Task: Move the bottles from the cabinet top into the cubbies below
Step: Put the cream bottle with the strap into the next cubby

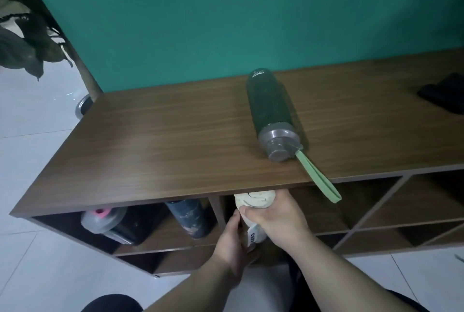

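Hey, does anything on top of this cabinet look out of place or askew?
Yes. The dark green bottle lies on its side on the cabinet top, and its light green strap hangs past the front edge.

Cabinet top (163, 136): brown wood-grain laminate, smooth, faint sheen | dark green bottle (270, 100): glossy translucent plastic, matt grey plastic cap | its strap (319, 178): pale green, soft-looking | cream bottle (254, 200): smooth, matt | floor tiles (30, 115): glossy white.
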The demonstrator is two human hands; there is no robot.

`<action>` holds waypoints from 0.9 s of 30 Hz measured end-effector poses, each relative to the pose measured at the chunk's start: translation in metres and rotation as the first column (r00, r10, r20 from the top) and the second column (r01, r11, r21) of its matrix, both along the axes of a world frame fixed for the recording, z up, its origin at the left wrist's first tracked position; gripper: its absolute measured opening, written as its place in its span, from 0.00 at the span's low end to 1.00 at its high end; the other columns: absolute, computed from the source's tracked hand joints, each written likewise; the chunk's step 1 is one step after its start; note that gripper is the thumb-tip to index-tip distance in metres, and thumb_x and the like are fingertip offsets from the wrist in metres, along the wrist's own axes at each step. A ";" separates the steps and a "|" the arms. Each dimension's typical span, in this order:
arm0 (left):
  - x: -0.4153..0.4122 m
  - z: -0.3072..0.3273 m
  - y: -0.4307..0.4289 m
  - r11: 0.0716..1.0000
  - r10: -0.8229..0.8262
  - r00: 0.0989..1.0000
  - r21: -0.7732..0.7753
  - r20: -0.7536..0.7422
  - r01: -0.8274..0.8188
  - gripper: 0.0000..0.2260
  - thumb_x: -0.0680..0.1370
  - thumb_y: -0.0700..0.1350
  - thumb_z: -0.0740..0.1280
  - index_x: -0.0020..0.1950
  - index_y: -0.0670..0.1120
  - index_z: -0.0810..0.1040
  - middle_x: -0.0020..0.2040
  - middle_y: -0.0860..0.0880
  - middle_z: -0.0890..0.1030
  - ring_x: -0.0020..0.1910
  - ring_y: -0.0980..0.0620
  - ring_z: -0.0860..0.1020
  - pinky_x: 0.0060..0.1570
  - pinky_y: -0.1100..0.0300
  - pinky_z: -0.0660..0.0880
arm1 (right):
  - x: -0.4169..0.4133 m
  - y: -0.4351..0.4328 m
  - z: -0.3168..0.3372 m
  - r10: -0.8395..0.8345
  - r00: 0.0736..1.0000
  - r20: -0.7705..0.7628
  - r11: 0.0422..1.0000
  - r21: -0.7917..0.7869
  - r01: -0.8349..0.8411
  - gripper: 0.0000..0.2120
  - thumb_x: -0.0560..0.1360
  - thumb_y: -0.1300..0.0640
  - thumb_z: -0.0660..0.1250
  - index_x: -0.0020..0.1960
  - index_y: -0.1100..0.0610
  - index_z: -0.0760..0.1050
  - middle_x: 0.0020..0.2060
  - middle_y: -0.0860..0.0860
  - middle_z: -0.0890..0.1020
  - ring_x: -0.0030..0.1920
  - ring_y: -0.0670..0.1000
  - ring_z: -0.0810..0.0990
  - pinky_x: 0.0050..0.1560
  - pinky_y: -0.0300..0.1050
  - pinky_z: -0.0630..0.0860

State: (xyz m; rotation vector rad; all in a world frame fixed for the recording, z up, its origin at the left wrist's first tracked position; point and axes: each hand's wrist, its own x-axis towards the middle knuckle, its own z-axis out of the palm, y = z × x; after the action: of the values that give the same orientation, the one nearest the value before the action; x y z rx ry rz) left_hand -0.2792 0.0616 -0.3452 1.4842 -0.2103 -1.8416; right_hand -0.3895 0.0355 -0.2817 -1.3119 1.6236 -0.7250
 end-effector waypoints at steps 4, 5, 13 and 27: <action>0.002 -0.011 -0.008 0.999 0.031 0.999 -0.012 0.030 -0.031 0.21 0.79 0.64 0.56 0.60 0.56 0.81 0.42 0.56 0.89 0.56 0.51 0.81 0.62 0.48 0.68 | 0.006 -0.007 -0.010 0.001 1.000 0.004 1.000 -0.013 -0.001 0.18 0.55 0.42 0.76 0.44 0.47 0.84 0.37 0.40 0.87 0.39 0.38 0.84 0.47 0.45 0.83; 0.001 -0.011 -0.009 0.999 0.033 0.999 -0.017 0.033 -0.033 0.21 0.79 0.64 0.57 0.60 0.55 0.81 0.42 0.56 0.89 0.57 0.50 0.81 0.62 0.48 0.69 | 0.007 -0.008 -0.012 -0.001 1.000 0.006 1.000 -0.013 0.001 0.21 0.54 0.41 0.75 0.45 0.47 0.84 0.39 0.40 0.87 0.41 0.38 0.85 0.48 0.46 0.83; -0.001 -0.023 -0.013 0.994 0.107 0.994 -0.037 0.006 -0.106 0.17 0.79 0.59 0.59 0.55 0.53 0.84 0.40 0.55 0.89 0.53 0.51 0.82 0.46 0.54 0.74 | 0.012 -0.007 -0.017 0.008 1.000 -0.022 0.998 -0.068 -0.010 0.25 0.55 0.42 0.77 0.51 0.45 0.80 0.44 0.40 0.86 0.46 0.38 0.83 0.51 0.44 0.81; -0.002 0.013 0.012 1.000 -0.015 0.999 0.015 0.032 0.014 0.24 0.80 0.64 0.58 0.58 0.48 0.83 0.44 0.46 0.89 0.44 0.46 0.84 0.49 0.51 0.76 | -0.004 0.013 0.000 0.066 0.997 -0.032 0.997 0.047 -0.064 0.36 0.53 0.43 0.81 0.57 0.42 0.69 0.55 0.41 0.80 0.56 0.42 0.80 0.59 0.47 0.77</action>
State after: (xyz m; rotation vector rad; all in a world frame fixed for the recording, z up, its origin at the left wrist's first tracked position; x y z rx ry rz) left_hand -0.2816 0.0735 -0.3326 1.5270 -0.2243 -1.8351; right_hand -0.3934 0.0484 -0.2814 -1.3436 1.6073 -0.6263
